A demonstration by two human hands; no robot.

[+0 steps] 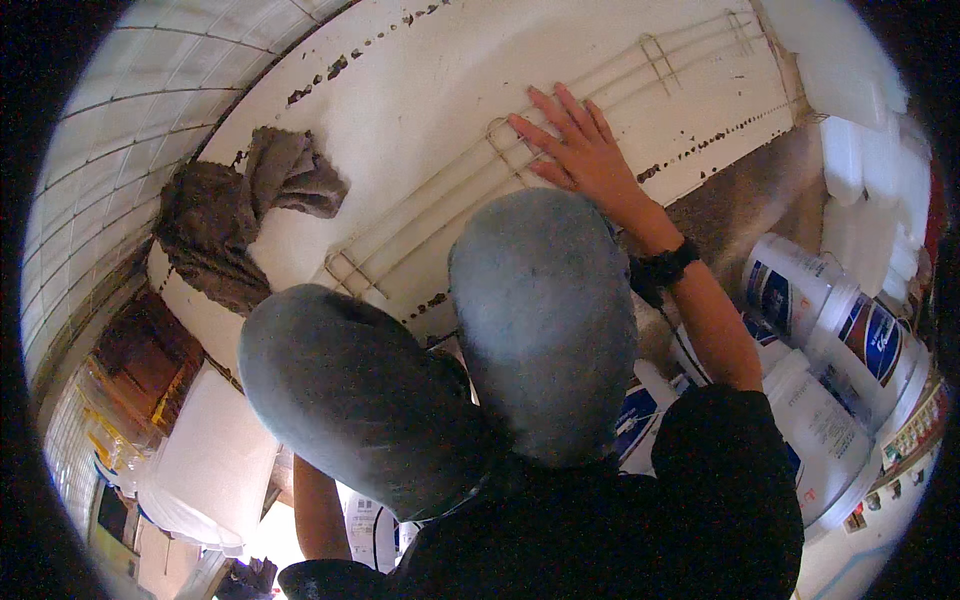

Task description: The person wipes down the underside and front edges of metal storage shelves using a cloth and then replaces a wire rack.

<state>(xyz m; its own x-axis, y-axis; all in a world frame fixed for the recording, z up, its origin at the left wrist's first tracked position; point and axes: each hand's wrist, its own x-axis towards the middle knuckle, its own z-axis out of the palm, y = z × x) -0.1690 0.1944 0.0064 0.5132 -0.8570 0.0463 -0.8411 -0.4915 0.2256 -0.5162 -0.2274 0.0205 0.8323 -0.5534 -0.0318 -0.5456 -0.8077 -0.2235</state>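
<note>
My right hand [571,146] lies palm down with spread fingers over a long, narrow wire frame [409,251]. That frame, with its cross loops, rests on a worn white panel [420,112] marked by rows of dark chips. A black band is around my right wrist. Crumpled on the panel's left part is a dark brown cloth [217,217], apart from my hand. Below my left knee only my left forearm shows; the left hand is hidden. My two grey-clad knees cover the lower middle and part of the wire frame.
Several white plastic buckets [817,420] with blue labels stand at the right, close to my right arm. Long white plastic containers [862,180] are beyond them. A wire mesh wall [150,97] runs along the left. A brown box [150,352] stands at the lower left.
</note>
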